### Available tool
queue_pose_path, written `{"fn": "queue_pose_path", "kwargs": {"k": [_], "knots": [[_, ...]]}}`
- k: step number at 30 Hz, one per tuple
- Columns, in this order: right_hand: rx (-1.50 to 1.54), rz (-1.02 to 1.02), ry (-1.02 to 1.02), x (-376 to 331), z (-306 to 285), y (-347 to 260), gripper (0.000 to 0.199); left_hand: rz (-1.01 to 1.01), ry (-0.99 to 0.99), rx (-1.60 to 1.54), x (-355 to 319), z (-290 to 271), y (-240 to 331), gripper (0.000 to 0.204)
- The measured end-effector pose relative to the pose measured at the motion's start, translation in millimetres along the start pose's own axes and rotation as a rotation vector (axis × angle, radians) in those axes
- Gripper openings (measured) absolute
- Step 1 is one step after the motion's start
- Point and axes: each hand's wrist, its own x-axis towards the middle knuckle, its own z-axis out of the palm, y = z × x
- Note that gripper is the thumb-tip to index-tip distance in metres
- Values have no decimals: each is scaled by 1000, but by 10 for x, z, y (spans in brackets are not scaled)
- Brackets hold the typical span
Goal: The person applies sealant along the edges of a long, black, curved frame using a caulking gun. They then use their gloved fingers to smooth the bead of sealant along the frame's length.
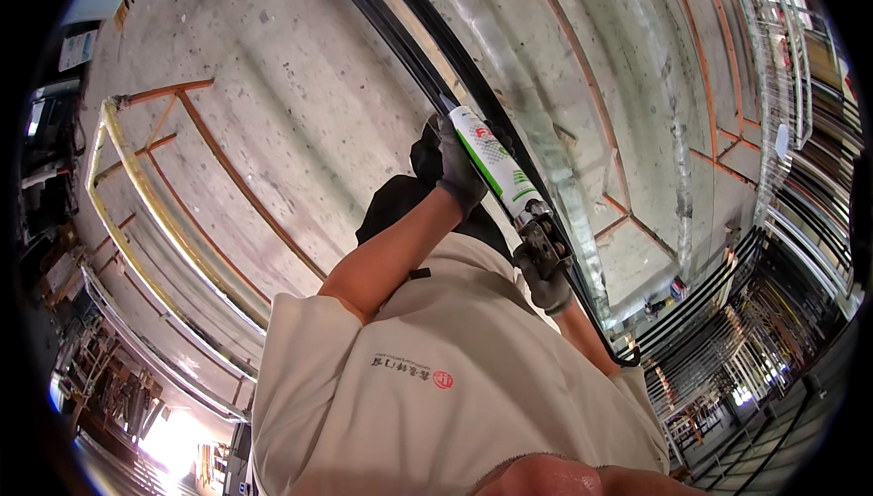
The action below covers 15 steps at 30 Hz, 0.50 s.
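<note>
While I watch through the head camera, my left hand point(457, 169), gloved in grey, has its fingers clenched around the front of a white-and-green sealant cartridge point(491, 164). Just right of those fingers, the cartridge runs back into a caulking gun point(543, 246), which my gloved right hand point(548, 285) grasps at the handle. Its nozzle meets a black frame edge point(409, 41) beside a glass pane point(582, 69).

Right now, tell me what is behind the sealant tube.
Behind the tube runs a black frame edge beside a glass pane. The left hand covers the tube's front end, so the nozzle tip stays hidden.
</note>
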Motion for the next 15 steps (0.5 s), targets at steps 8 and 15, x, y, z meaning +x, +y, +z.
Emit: {"fn": "queue_pose_path", "kwargs": {"k": [8, 15], "knots": [[-12, 1, -47, -136, -130, -7, 7, -11, -53, 9, 28, -268, -218, 81], [48, 40, -4, -322, -170, 100, 7, 9, -14, 43, -76, -260, -388, 77]]}}
